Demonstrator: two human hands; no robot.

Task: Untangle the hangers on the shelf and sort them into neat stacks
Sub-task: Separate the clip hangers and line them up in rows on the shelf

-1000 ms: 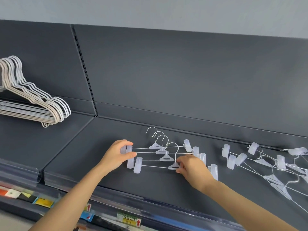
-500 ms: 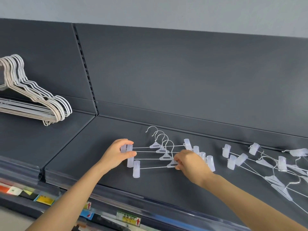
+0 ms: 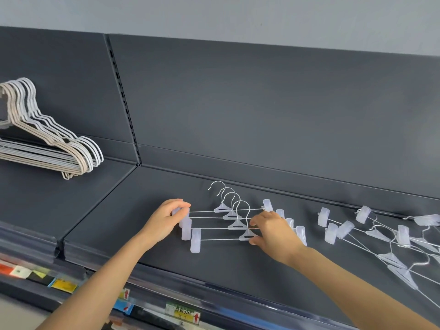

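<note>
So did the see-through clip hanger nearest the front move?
Yes. The right end of the frontmost clear plastic clip hanger swung back toward the dark grey shelf back wall.

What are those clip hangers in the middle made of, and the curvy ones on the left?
Clip hangers: thin shiny rods and hooks, likely steel wire; clips and centre pieces look like frosted translucent plastic. Stacked hangers: smooth matt white and beige, probably a coating over wire, though the core is hidden.
</note>
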